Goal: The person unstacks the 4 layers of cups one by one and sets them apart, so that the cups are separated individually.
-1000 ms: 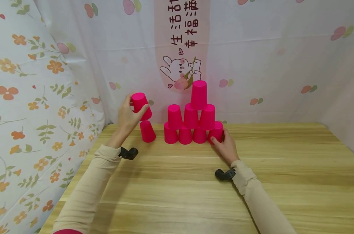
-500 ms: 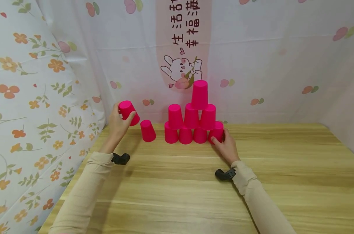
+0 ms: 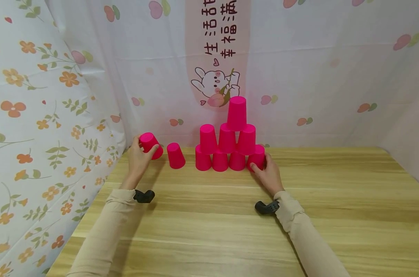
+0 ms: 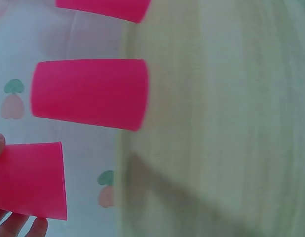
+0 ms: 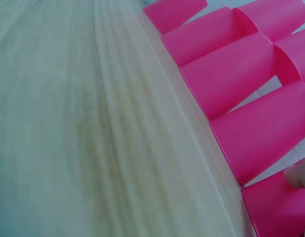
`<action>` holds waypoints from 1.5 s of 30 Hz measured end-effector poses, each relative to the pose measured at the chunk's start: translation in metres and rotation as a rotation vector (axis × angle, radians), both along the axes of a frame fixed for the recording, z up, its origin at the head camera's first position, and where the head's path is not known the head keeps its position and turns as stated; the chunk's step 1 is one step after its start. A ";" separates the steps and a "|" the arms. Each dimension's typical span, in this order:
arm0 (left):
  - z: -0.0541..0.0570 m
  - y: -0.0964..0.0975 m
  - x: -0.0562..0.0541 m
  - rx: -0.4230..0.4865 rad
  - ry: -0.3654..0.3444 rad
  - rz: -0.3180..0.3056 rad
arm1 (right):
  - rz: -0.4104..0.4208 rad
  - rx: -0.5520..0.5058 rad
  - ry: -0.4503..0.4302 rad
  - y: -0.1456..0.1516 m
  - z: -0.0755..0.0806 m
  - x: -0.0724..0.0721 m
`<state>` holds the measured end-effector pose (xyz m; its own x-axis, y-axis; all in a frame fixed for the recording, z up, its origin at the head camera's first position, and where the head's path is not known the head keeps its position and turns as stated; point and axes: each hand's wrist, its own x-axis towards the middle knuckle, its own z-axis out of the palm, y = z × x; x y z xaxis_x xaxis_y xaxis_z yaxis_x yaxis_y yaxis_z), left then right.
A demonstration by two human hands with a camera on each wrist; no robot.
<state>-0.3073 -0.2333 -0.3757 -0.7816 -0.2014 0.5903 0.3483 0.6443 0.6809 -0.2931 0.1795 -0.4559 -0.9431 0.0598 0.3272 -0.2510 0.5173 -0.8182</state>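
My left hand point(image 3: 139, 159) grips an upside-down pink cup point(image 3: 149, 144) at the left, thumb on its near side. In the left wrist view this held cup point(image 4: 29, 181) shows between thumb and fingers, its rim overlapping the backdrop. Just right of it a lone pink cup point(image 3: 176, 156) stands mouth down on the table. A stack of pink cups rises further right: several in the bottom row, three in the middle row point(image 3: 208, 139), one top cup point(image 3: 237, 113). With thumb and fingers my right hand point(image 3: 269, 175) holds the bottom row's rightmost cup point(image 3: 257, 154), which stands on the table.
The wooden table point(image 3: 209, 223) runs back to a white printed curtain point(image 3: 320, 77) close behind the cups. A floral curtain point(image 3: 50, 127) borders the left side. Each wrist carries a black camera mount point(image 3: 144, 196).
My left hand has carried its cup leftward from above the lone cup, then down toward the table. The right hand keeps its hold, and the stack stands as before.
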 end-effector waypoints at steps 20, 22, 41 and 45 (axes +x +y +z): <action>-0.044 0.004 -0.001 -0.024 -0.052 0.015 | -0.005 -0.008 -0.006 0.000 0.001 0.000; -0.048 0.002 -0.003 -0.017 -0.021 0.010 | -0.006 -0.008 -0.010 -0.001 0.001 -0.001; -0.048 0.005 -0.004 -0.012 -0.143 0.021 | -0.005 -0.009 -0.022 0.000 -0.003 -0.001; -0.048 0.006 -0.005 -0.013 -0.158 0.017 | -0.009 0.003 -0.016 0.000 -0.004 -0.002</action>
